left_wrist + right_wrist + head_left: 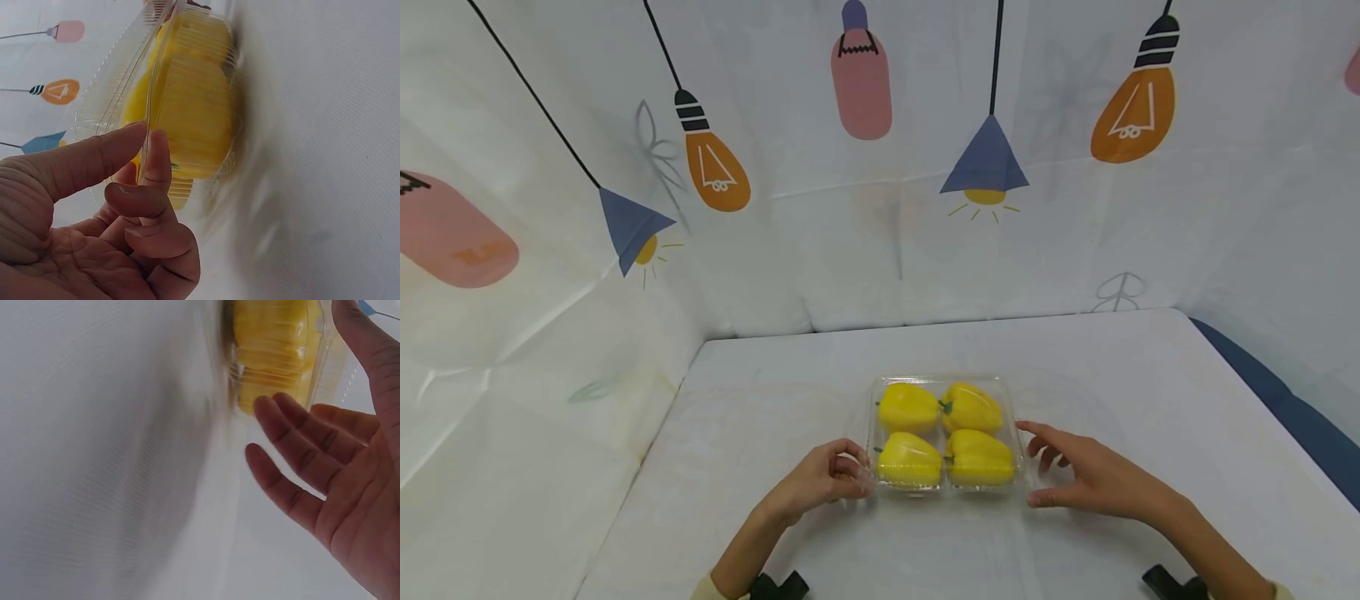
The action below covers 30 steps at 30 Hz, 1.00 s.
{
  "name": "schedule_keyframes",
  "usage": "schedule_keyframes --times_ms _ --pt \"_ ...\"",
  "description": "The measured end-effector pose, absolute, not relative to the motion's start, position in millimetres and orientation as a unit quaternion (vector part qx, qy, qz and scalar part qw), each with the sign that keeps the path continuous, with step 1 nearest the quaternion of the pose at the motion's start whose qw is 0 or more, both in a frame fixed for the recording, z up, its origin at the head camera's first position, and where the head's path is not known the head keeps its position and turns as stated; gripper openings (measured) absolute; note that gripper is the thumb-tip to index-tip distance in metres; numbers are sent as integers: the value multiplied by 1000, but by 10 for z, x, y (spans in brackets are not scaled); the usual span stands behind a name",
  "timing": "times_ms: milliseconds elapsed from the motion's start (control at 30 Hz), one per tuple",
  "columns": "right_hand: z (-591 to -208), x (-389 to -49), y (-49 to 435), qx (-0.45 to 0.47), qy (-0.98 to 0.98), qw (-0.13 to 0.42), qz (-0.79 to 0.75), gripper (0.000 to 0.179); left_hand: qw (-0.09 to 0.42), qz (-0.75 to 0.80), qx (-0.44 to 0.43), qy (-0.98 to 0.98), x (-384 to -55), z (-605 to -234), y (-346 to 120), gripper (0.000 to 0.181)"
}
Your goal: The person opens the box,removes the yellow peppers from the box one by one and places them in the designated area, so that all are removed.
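Note:
A clear plastic clamshell box [940, 380] lies on the table with several yellow bell peppers [908, 407] inside, set in two rows. At its left side my left hand [820, 482] pinches the box's rim between thumb and index finger; the left wrist view shows the thumb tip [134, 132] against the edge, the other fingers curled below. My right hand [1086, 475] is at the box's right side, fingers loosely spread and relaxed. In the right wrist view its fingers [300, 447] are close to the box wall; whether a fingertip touches it I cannot tell.
A white cloth covers the table [775, 392]. Behind and to the left hangs a white sheet [820, 250] printed with lamps and bulbs. Something dark blue [1285, 400] shows beyond the table's right edge. Black straps [778, 586] sit at both wrists.

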State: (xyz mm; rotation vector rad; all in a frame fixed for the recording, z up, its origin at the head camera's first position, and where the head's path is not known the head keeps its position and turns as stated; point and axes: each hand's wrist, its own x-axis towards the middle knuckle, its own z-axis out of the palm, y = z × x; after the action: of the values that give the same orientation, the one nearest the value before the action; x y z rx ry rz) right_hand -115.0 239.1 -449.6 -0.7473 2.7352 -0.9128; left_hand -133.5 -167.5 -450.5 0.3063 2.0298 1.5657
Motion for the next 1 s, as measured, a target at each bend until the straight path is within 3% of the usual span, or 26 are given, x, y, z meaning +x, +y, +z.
schedule_keyframes --times_ms 300,567,1000 --pt "-4549 -1119 2400 -305 897 -35 -318 54 272 580 111 760 -1334 -4510 -1681 34" --pt "-4564 -1088 2376 -361 867 -76 -335 29 278 581 124 755 -1328 -4482 -1684 35" --pt "-4579 -1071 2371 -400 850 -130 -317 28 285 588 137 744 -1332 -4476 -1689 35"
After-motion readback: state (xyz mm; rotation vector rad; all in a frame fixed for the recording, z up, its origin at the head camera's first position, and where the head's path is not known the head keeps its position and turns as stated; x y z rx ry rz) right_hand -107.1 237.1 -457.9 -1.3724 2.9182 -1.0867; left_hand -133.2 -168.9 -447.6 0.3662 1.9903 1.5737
